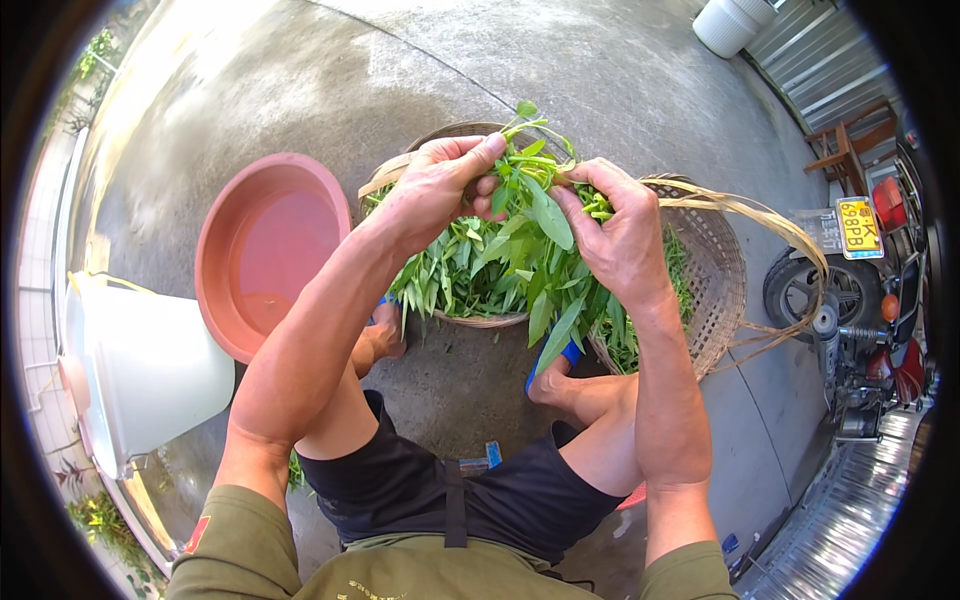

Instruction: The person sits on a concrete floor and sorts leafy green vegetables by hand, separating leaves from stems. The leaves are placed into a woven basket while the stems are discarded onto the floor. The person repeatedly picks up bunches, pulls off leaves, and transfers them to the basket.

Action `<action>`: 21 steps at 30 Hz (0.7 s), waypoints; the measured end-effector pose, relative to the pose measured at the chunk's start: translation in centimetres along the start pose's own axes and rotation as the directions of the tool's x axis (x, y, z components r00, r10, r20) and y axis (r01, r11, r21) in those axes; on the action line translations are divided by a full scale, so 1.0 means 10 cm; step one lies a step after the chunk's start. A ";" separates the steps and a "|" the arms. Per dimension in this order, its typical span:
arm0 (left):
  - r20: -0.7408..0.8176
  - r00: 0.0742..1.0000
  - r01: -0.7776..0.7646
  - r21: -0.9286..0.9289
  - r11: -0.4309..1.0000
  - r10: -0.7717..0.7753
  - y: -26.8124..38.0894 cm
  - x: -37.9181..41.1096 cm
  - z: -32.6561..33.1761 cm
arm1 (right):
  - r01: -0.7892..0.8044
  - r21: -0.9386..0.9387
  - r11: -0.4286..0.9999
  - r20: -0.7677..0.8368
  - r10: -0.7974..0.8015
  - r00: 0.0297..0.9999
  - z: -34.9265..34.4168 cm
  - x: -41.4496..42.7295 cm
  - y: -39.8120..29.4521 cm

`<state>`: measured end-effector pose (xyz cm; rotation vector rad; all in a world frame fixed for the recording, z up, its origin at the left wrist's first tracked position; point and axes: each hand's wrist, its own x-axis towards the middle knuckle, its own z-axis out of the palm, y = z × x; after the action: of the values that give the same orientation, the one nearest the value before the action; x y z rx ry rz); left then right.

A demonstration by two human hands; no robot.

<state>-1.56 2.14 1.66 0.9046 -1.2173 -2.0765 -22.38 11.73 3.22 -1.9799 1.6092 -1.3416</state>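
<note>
My right hand (pixel 622 221) grips a bunch of leafy greens (pixel 551 277), which look like water spinach, by the cut stems; the leaves hang down below. Just to the left, my left hand (pixel 450 172) pinches thin green stems (pixel 529 131) between thumb and fingers at the top of the bunch. Beneath both hands stands a woven bamboo basket (pixel 487 322) full of the same greens. A second woven basket (pixel 712 277), with a tall looped handle (pixel 765 210), is to the right and holds greens low down. My right forearm hides part of it.
On the left are a reddish plastic basin (pixel 274 169) and a white plastic bucket (pixel 157 367). A parked motorcycle (pixel 885 330), a wooden chair (pixel 847 154) and a white ribbed bin (pixel 731 26) stand at the right. Concrete floor (pixel 225 112) lies around. My feet in blue sandals (pixel 566 352) flank the central basket.
</note>
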 end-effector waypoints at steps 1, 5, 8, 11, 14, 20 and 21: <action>-0.004 1.000 -0.003 -0.001 1.000 0.003 0.01 -0.01 0.01 | 0.030 -0.016 0.999 -0.005 -0.030 1.000 0.00 0.00 0.00; -0.035 0.999 0.025 -0.062 0.998 -0.027 0.00 -0.03 0.08 | 0.091 -0.166 0.982 -0.066 -0.103 0.993 0.01 0.00 -0.04; 0.009 0.999 0.041 -0.054 0.998 -0.041 -0.04 -0.02 0.05 | 0.087 -0.182 0.979 0.015 -0.086 0.996 0.02 -0.03 -0.02; 0.088 0.996 0.026 -0.028 0.999 -0.023 -0.10 0.04 0.03 | 0.084 -0.200 0.976 0.067 -0.072 0.995 0.02 -0.06 0.03; 0.097 0.995 0.032 -0.018 0.999 -0.030 -0.11 0.03 0.02 | 0.091 -0.196 0.976 0.069 -0.079 0.995 0.05 -0.05 0.04; 0.137 0.990 0.029 -0.053 0.998 -0.021 -0.10 0.01 0.10 | -0.033 0.058 0.998 -0.024 0.034 0.999 -0.01 0.00 0.11; 0.128 0.992 0.026 -0.060 0.998 -0.019 -0.10 0.02 0.10 | -0.097 0.123 0.988 -0.020 0.101 0.995 -0.01 0.00 0.11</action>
<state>-2.56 2.93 1.09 0.7710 -1.2057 -2.2065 -23.18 11.40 2.47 -1.7957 1.5753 -1.3982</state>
